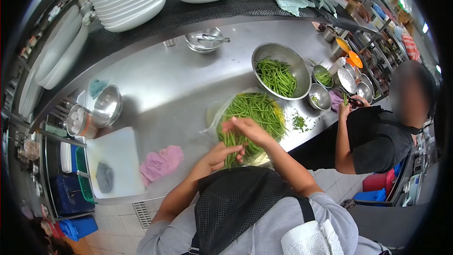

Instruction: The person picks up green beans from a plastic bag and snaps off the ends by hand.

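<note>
A heap of green beans (258, 107) lies in a clear plastic bag (212, 122) on the steel table in front of me. My left hand (220, 155) is closed around several green beans at the near left side of the heap. My right hand (247, 130) is over the heap, its fingers stretched toward the left and apart, with nothing plainly held in them. Beyond the bag stands a large steel colander (303, 73) with more green beans inside. Small cut green pieces (299, 123) are scattered on the table to the right of the bag.
A co-worker (373, 137) at the right holds green beans and scissors. Steel bowls (320, 97) stand near them. To my left are a pink cloth (161, 164), a white cutting board (123, 148) and a steel bowl (107, 106). Stacked white dishes (130, 2) fill the shelf above.
</note>
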### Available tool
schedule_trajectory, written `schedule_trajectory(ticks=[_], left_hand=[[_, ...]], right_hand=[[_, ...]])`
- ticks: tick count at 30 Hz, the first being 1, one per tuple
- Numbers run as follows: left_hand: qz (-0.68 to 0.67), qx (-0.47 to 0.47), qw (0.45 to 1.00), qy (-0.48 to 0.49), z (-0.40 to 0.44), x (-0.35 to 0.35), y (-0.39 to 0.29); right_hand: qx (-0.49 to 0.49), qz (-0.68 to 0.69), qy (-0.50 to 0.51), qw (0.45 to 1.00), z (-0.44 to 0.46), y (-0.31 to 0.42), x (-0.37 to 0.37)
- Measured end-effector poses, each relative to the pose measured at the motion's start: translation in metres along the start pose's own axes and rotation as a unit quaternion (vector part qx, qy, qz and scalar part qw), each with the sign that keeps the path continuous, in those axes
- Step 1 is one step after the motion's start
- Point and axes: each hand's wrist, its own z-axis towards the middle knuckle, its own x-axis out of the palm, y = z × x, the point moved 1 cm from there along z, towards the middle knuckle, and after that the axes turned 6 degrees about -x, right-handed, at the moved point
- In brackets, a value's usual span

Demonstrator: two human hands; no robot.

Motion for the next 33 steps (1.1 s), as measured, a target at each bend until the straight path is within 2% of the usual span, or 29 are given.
schedule_trajectory(ticks=[3, 4, 5, 7, 8, 9, 11, 12, 13, 15, 16, 17, 19, 20, 21, 23, 24, 27, 29, 30, 32, 33], left_hand=[[-0.018, -0.010, 1.000, -0.009, -0.002, -0.006, 0.003], [-0.045, -0.017, 0.999, -0.007, -0.002, -0.009, 0.004], [-0.044, -0.016, 0.999, -0.009, -0.002, -0.012, 0.005], [-0.035, 0.149, 0.979, -0.132, -0.003, -0.003, -0.009], [-0.031, 0.215, 0.958, -0.188, -0.003, 0.006, -0.019], [-0.029, 0.214, 0.958, -0.188, -0.003, 0.014, -0.028], [0.040, 0.385, 0.894, -0.225, -0.006, 0.029, -0.044], [0.046, 0.386, 0.894, -0.222, -0.012, 0.044, -0.050], [0.047, 0.386, 0.894, -0.221, -0.006, 0.046, -0.047], [0.110, 0.410, 0.874, -0.236, 0.003, 0.047, -0.037], [0.217, 0.430, 0.834, -0.269, 0.002, 0.049, -0.035], [0.220, 0.430, 0.835, -0.266, 0.005, 0.045, -0.032], [0.313, 0.477, 0.780, -0.258, 0.004, 0.044, -0.033], [0.223, 0.471, 0.815, -0.254, 0.007, 0.048, -0.026], [0.225, 0.469, 0.816, -0.253, 0.003, 0.050, -0.028], [0.317, 0.483, 0.777, -0.249, -0.002, 0.050, -0.032], [0.317, 0.483, 0.778, -0.248, 0.000, 0.047, -0.030], [0.270, 0.493, 0.782, -0.269, 0.002, 0.037, -0.025], [0.154, 0.394, 0.876, -0.230, -0.003, 0.031, -0.030], [0.155, 0.394, 0.876, -0.230, -0.002, 0.034, -0.033], [0.053, 0.491, 0.843, -0.212, 0.000, 0.041, -0.041], [0.053, 0.491, 0.844, -0.211, 0.002, 0.041, -0.045]], right_hand=[[-0.019, 0.023, 0.013, 0.999, 0.006, -0.013, 0.001], [-0.049, 0.059, -0.031, 0.997, 0.005, -0.018, 0.004], [-0.051, 0.060, -0.029, 0.997, 0.007, -0.023, 0.007], [-0.043, 0.225, -0.143, 0.963, 0.008, -0.026, 0.012], [-0.027, 0.288, -0.147, 0.946, 0.004, -0.027, 0.017], [-0.028, 0.289, -0.148, 0.945, 0.002, -0.033, 0.022], [0.012, 0.462, -0.043, 0.886, 0.003, -0.055, 0.029], [-0.065, 0.633, 0.170, 0.753, 0.009, -0.071, 0.027], [-0.067, 0.632, 0.170, 0.753, 0.006, -0.046, 0.037], [0.016, 0.580, -0.089, 0.810, 0.000, -0.006, 0.055], [0.019, 0.587, -0.103, 0.802, 0.001, -0.011, 0.052], [0.015, 0.588, -0.105, 0.802, 0.004, -0.019, 0.051], [-0.012, 0.582, -0.099, 0.807, 0.007, -0.029, 0.054], [-0.013, 0.602, -0.088, 0.794, 0.008, -0.034, 0.055], [-0.014, 0.603, -0.089, 0.792, 0.008, -0.032, 0.057], [-0.016, 0.598, -0.097, 0.796, 0.007, -0.029, 0.061], [-0.016, 0.598, -0.097, 0.795, 0.007, -0.027, 0.063], [0.015, 0.591, -0.131, 0.796, 0.008, -0.036, 0.065], [-0.021, 0.575, -0.079, 0.814, 0.017, -0.058, 0.060], [-0.022, 0.575, -0.079, 0.814, 0.018, -0.060, 0.062], [-0.041, 0.582, -0.048, 0.811, 0.020, -0.064, 0.067], [-0.043, 0.582, -0.050, 0.810, 0.016, -0.056, 0.072]])
